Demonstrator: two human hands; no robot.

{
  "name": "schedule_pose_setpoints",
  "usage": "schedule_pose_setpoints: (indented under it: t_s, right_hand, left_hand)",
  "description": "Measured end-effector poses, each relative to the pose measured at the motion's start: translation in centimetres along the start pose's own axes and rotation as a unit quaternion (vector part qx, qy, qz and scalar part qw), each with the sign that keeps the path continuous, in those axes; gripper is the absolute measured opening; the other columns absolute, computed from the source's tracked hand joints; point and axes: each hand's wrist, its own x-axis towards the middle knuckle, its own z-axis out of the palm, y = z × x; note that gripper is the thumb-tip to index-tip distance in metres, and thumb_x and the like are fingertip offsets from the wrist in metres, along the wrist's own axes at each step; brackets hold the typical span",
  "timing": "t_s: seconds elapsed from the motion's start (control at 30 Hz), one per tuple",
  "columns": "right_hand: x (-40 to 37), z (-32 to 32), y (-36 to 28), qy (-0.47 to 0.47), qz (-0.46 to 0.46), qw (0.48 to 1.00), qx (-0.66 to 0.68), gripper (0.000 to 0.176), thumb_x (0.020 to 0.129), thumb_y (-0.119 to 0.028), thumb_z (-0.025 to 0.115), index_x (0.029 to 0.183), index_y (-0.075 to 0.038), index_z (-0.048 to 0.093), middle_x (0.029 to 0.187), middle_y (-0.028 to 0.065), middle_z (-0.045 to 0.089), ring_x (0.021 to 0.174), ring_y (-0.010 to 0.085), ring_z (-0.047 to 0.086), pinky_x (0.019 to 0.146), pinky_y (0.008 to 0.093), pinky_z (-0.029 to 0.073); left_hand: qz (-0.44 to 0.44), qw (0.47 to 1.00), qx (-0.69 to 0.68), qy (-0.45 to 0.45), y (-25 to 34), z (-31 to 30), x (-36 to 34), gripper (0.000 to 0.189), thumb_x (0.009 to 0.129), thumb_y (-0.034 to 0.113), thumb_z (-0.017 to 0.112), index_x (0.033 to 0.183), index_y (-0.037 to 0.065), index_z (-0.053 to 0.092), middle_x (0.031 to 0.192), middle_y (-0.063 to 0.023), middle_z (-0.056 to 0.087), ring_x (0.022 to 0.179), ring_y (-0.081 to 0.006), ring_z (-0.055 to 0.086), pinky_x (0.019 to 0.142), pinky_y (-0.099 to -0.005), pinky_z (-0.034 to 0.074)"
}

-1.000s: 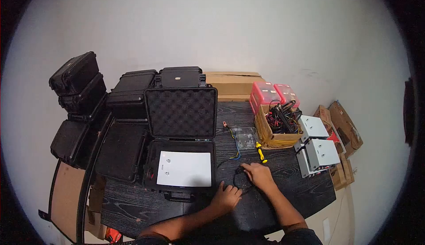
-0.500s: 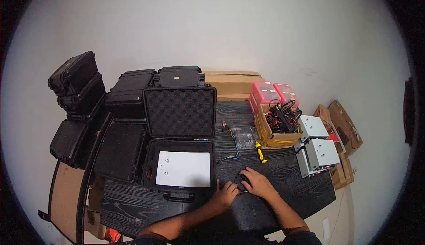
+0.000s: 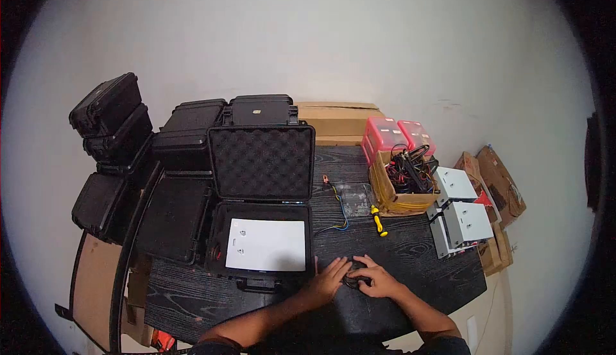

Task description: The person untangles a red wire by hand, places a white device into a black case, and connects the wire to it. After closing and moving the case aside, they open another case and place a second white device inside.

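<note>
A small dark coil of cable (image 3: 351, 278) lies at the front of the black table, largely covered by my fingers. My left hand (image 3: 329, 282) is on its left side, fingers long and close together over the coil. My right hand (image 3: 378, 280) grips it from the right, with thumb and fingers curved around it. Just left of my left hand stands an open black hard case (image 3: 310, 239), its lid lined with wavy foam. In it lies a white panel (image 3: 269, 245) with two small round fittings.
A yellow-handled screwdriver (image 3: 378, 221), a clear plastic bag (image 3: 357, 200) and a thin wire (image 3: 340, 204) lie beyond my hands. A carton of cables (image 3: 404, 203), red boxes (image 3: 385, 135) and white metal boxes (image 3: 470, 222) stand right. Several closed black cases (image 3: 183, 138) are stacked left.
My right hand has moved down and now faces my left hand across the coil. My left fingers have lifted and stretched over it; the cable looks more gathered.
</note>
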Motion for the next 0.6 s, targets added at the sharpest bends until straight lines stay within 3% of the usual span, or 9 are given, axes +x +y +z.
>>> schedule_pose_setpoints:
  t_s: [0.03,0.1,0.23,0.33,0.43,0.5,0.53,0.6]
  right_hand:
    - [-0.1,0.0,0.1,-0.003,-0.011,1.0,-0.016,0.045,0.083,-0.005,0.068,0.126,-0.014,0.075,0.145,0.0146,0.064,0.149,0.0413,0.043,0.127,0.0596,0.025]
    - [-0.2,-0.1,-0.1,-0.003,-0.017,0.999,-0.039,0.045,0.083,-0.003,0.067,0.125,-0.016,0.076,0.143,0.0114,0.066,0.148,0.0415,0.044,0.127,0.0583,0.026]
    - [-1.0,-0.2,-0.1,-0.013,-0.027,0.995,-0.093,0.047,0.082,0.003,0.065,0.123,-0.018,0.077,0.138,0.0074,0.068,0.145,0.0426,0.046,0.125,0.0557,0.032]
    - [-1.4,-0.2,0.5,0.009,-0.037,0.999,-0.033,0.046,0.083,0.004,0.065,0.123,-0.017,0.077,0.136,0.0088,0.067,0.144,0.0428,0.047,0.124,0.0549,0.035]
    - [-1.5,-0.6,-1.3,0.033,-0.029,0.999,-0.031,0.044,0.085,0.005,0.064,0.123,-0.014,0.076,0.134,0.0109,0.066,0.143,0.0435,0.048,0.122,0.0542,0.039]
    - [-1.2,-1.1,-2.7,0.032,-0.025,0.998,-0.052,0.042,0.087,0.004,0.065,0.124,-0.013,0.076,0.133,0.0122,0.065,0.141,0.0424,0.049,0.121,0.0534,0.04]
    - [-1.1,-1.3,-3.0,0.031,-0.021,0.997,-0.074,0.04,0.089,0.002,0.066,0.124,-0.013,0.075,0.133,0.0136,0.065,0.14,0.0414,0.051,0.12,0.0527,0.041]
    - [-1.1,-1.3,-2.4,0.037,-0.019,0.995,-0.089,0.038,0.089,-0.001,0.069,0.125,-0.012,0.075,0.131,0.0136,0.065,0.136,0.0395,0.055,0.117,0.0512,0.044]
  left_hand:
    - [-0.001,1.0,0.0,0.0,-0.1,0.1,0.0,0.053,0.099,0.009,0.063,0.15,0.002,0.048,0.161,-0.0255,0.038,0.154,-0.0411,0.033,0.124,-0.0611,0.029]
    - [-0.002,0.989,0.133,-0.064,-0.2,0.2,-0.2,0.063,0.1,0.012,0.063,0.159,0.008,0.042,0.163,-0.0229,0.038,0.154,-0.0365,0.035,0.121,-0.0736,0.019]
    - [-0.027,0.996,0.074,-0.039,-0.3,0.8,-0.4,0.06,0.099,0.014,0.066,0.156,0.01,0.047,0.164,-0.022,0.038,0.154,-0.0351,0.036,0.117,-0.0801,0.011]
    - [-0.007,0.994,0.1,-0.045,0.0,0.1,-0.2,0.057,0.097,0.016,0.069,0.151,0.01,0.051,0.164,-0.021,0.037,0.152,-0.0358,0.037,0.118,-0.0763,0.019]
    - [-0.03,0.999,0.045,0.007,0.6,-0.3,0.0,0.053,0.096,0.019,0.072,0.145,0.01,0.054,0.155,-0.0203,0.044,0.145,-0.0349,0.045,0.116,-0.0734,0.028]
    - [-0.009,0.999,0.013,0.04,0.6,-0.2,-0.2,0.047,0.095,0.022,0.074,0.138,0.01,0.058,0.135,-0.0151,0.055,0.131,-0.0321,0.054,0.115,-0.0708,0.035]
    - [-0.008,0.999,0.013,0.04,0.7,-0.1,-0.4,0.047,0.095,0.022,0.074,0.138,0.01,0.058,0.135,-0.0151,0.055,0.131,-0.0321,0.054,0.115,-0.0708,0.035]
    - [-0.005,0.992,0.122,-0.041,0.9,0.0,-0.6,0.037,0.095,0.024,0.073,0.128,0.009,0.065,0.117,-0.0091,0.059,0.119,-0.0283,0.057,0.116,-0.0711,0.034]
